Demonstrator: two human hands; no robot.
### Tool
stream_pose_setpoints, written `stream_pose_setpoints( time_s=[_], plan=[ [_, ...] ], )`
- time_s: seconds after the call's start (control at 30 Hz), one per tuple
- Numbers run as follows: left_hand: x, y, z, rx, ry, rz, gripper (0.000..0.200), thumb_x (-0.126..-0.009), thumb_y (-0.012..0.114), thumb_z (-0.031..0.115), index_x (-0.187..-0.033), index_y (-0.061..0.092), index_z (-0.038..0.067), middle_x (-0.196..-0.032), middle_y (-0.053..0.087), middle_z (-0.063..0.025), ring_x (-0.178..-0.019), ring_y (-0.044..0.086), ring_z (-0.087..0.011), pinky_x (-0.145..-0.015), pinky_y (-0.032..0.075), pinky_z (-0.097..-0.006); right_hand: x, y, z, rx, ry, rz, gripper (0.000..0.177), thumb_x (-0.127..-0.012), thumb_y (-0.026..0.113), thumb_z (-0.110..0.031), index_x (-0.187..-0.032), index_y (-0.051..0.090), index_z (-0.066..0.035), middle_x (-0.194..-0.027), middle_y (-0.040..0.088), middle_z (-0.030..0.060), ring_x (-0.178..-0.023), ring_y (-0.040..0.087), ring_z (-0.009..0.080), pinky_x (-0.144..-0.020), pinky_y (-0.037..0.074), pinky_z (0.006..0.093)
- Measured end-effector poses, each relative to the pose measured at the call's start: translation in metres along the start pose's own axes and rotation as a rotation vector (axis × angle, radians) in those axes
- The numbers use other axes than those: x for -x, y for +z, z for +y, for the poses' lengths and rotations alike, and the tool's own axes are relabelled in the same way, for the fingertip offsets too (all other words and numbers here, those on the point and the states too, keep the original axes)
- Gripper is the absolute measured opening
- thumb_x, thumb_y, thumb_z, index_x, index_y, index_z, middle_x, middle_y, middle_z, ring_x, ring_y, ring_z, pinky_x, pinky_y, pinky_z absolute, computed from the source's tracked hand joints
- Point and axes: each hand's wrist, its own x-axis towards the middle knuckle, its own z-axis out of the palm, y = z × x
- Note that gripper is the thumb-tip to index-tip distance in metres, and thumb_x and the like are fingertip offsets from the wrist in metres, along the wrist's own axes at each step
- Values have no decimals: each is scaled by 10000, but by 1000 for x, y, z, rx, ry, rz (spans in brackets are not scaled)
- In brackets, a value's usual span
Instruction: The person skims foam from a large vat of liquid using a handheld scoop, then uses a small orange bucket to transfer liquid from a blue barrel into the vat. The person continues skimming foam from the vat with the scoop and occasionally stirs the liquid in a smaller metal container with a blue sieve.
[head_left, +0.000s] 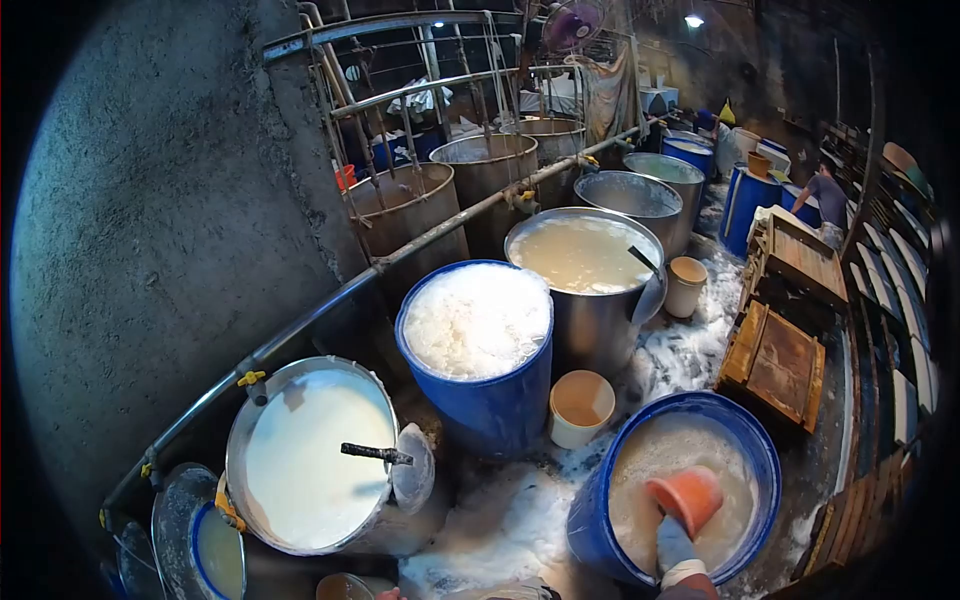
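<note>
An orange scoop (690, 497), shaped like a small pail, lies tilted in the cloudy liquid of a blue barrel (765, 470) at the lower right. My right hand (676, 548), in what looks like a grey-blue glove with a pale cuff, is closed on its near side. Only a sliver of my left hand (390, 594) shows at the bottom edge, its fingers mostly cut off. Right beside it is the rim of a beige bucket (343, 588), also cut by the frame.
A steel vat of white liquid (320, 450) stands left, a dipper (412, 468) at its rim. Beyond are a blue barrel heaped with white foam (478, 325), a vat (585, 255) and a beige bucket (580, 410). Wooden crates (775, 365) line the right; a person (825, 195) bends farther back.
</note>
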Motion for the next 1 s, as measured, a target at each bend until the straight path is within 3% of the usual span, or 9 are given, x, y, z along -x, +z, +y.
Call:
stream_pose_setpoints(
  time_s=[0.17,0.33,0.47,0.57,0.63,0.73,0.83,1.0],
  plan=[
    [11,-5,-2,15,-8,23,434,-1065,518,457,-1262,578,76,-1059,696,-131,-773,719,-262,-627,572,-412,4,24,-26,-80,-258,-145,374,-833,777,-321,-1156,715,-142,-1112,763,164,-1035,747,354,-924,562,503],
    [19,-13,-7,16,-7,38,407,-1070,520,436,-1232,592,70,-1016,709,-121,-739,723,-253,-590,575,-398,-2,21,-9,-208,-513,-325,385,-837,772,-301,-1182,721,-138,-1121,764,172,-1051,744,364,-941,560,509],
    [16,-18,-14,25,-12,38,387,-1074,521,419,-1208,602,65,-982,720,-113,-712,726,-245,-561,577,-387,-12,27,-2,116,-433,-213,398,-825,737,-229,-1202,717,-103,-1146,740,248,-1079,725,394,-970,560,495],
    [4,-19,-17,13,-16,20,374,-1077,522,407,-1190,611,61,-957,728,-107,-692,729,-240,-539,579,-378,16,-17,-1,15,-361,-157,446,-810,729,-215,-1233,701,-76,-1164,731,263,-1064,726,407,-951,565,486],
    [-2,-16,-17,39,-27,11,357,-1076,531,393,-1173,619,60,-931,723,-100,-667,723,-236,-514,575,-378,18,-22,-4,-190,-140,-72,497,-793,750,-233,-1253,687,-56,-1140,743,255,-1045,727,416,-925,565,481],
    [-5,-18,-20,107,-11,35,330,-1070,552,367,-1160,625,58,-900,714,-89,-637,712,-223,-482,570,-370,34,-48,-7,-406,-120,80,492,-803,737,-244,-1254,688,-50,-1085,758,235,-1022,739,396,-896,567,469],
    [-13,-28,-28,177,16,24,312,-1062,570,351,-1168,623,62,-891,706,-81,-616,698,-203,-464,564,-357,45,-86,-18,-494,-53,68,512,-803,730,-227,-1278,684,-41,-1065,763,224,-1017,749,366,-888,571,451],
    [-29,-64,-49,267,-4,52,338,-1060,548,382,-1202,590,78,-916,680,-82,-628,690,-217,-443,543,-361,77,-157,-52,-439,-161,114,494,-825,703,-219,-1292,687,-57,-1095,764,221,-1043,745,359,-925,563,435]
  ],
)
